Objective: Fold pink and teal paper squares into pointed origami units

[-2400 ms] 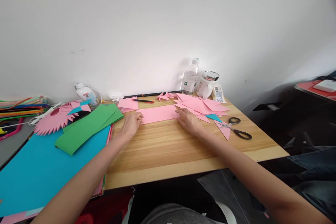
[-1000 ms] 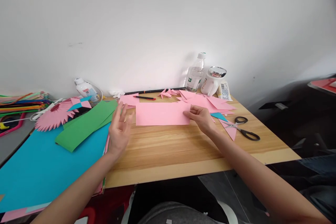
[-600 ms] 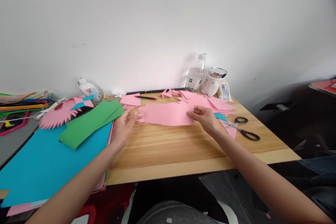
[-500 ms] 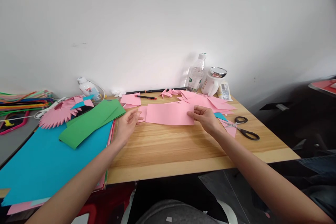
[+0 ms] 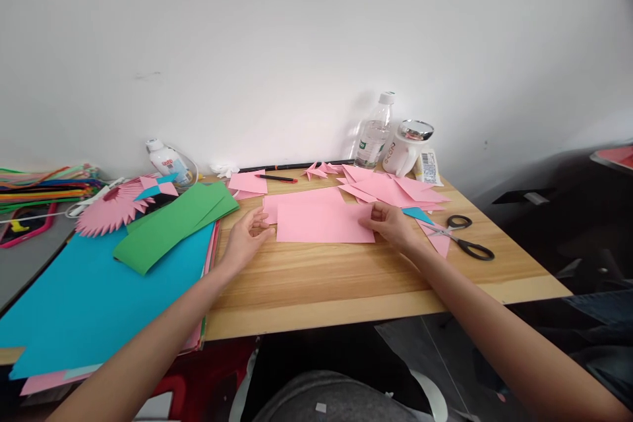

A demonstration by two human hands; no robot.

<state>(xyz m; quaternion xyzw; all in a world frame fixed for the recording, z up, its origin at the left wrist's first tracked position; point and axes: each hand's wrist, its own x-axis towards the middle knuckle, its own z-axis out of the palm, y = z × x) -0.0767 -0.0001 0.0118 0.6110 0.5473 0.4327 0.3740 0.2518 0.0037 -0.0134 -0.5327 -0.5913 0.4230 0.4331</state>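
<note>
Left hand half-curled, thumb and fingertips apart, near the pink strips' left ends; contact unclear. Front pink strip lies between the hands, overlapping the rear pink strip in view. Likely risk: front strip skewing or buckling, its left end apparently unsecured. Long axis runs left–right, short ends facing the hands. Right hand pinches its right end.

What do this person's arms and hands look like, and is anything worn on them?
The left hand and right hand are bare: no gloves, rings, watch or bracelet show. The forearms are uncovered too, with no sleeve in view. Grey clothing shows below, between them.
</note>
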